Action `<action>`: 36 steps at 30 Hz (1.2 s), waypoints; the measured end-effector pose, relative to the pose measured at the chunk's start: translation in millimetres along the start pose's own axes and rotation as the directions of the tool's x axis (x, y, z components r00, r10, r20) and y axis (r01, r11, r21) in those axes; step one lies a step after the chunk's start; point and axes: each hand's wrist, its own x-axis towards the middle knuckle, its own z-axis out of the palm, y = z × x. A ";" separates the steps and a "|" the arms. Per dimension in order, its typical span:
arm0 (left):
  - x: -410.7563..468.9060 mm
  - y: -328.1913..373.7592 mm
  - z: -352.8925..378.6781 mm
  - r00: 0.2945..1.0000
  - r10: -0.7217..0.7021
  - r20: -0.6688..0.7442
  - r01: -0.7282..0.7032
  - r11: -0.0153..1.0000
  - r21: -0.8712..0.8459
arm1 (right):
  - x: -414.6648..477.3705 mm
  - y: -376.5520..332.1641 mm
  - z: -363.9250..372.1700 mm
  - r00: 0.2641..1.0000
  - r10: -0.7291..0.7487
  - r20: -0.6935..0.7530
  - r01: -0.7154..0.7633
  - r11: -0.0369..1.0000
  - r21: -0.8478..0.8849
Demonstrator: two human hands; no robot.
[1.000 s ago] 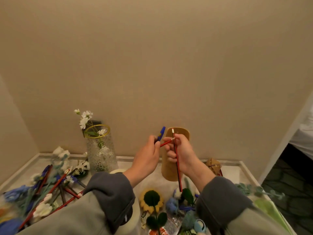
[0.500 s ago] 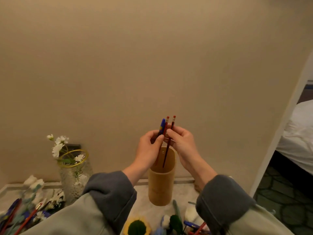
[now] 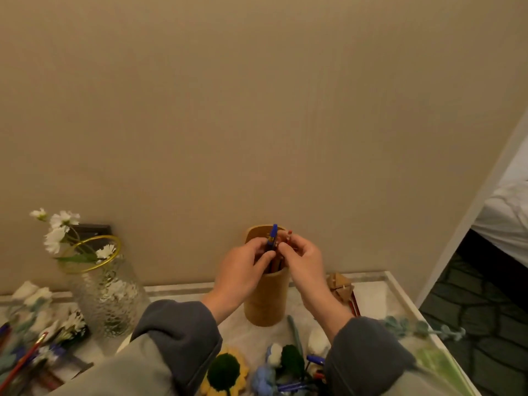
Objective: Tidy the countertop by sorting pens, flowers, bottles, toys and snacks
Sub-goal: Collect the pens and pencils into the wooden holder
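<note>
Blue pen (image 3: 273, 235) and red pen (image 3: 289, 237): both standing upright in the mouth of the wooden holder (image 3: 267, 304), which is sitting on the desk (image 3: 371, 292) near the wall. I am watching the left hand (image 3: 243, 272) pinching the blue pen, fingers (image 3: 264, 260) curling round its barrel, while the right hand (image 3: 304, 261) is pinching the red pen. I judge both hands are holding the pens vertical so they are going in together, not splaying. Loose pens (image 3: 23, 358) are lying at the desk's left edge. White flowers (image 3: 58, 227) are standing in the glass vase (image 3: 108, 290).
</note>
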 end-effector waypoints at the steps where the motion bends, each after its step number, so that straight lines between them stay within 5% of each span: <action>1: -2.9 -0.3 -1.5 1.000 0.028 -0.006 -0.028 0.998 0.063 | -1.1 1.7 -0.5 1.000 -0.010 -0.006 0.010 1.000 -0.005; 4: -9.4 1.2 -4.5 0.997 0.074 -0.005 -0.073 0.992 0.103 | -7.0 0.5 -3.5 1.000 -0.009 -0.002 0.009 1.000 -0.017; 13: -49.6 35.9 -16.1 0.995 0.056 -0.089 -0.071 0.982 -0.177 | -51.7 -15.8 -29.2 0.997 -0.052 -0.050 0.050 0.998 -0.046; 23: -118.9 59.5 -1.9 0.986 0.050 0.162 0.032 0.884 -0.466 | -136.4 -16.0 -64.0 0.978 0.006 -0.209 -0.031 0.993 -0.116; 29: -158.1 59.4 16.3 0.941 0.014 0.339 0.138 0.898 -0.419 | -180.8 1.0 -87.3 0.955 0.074 -0.287 -0.120 0.982 -0.145; 36: -177.3 52.9 43.7 0.921 -0.036 0.388 0.181 0.921 -0.344 | -200.0 23.6 -106.5 0.954 0.129 -0.270 -0.181 0.967 -0.177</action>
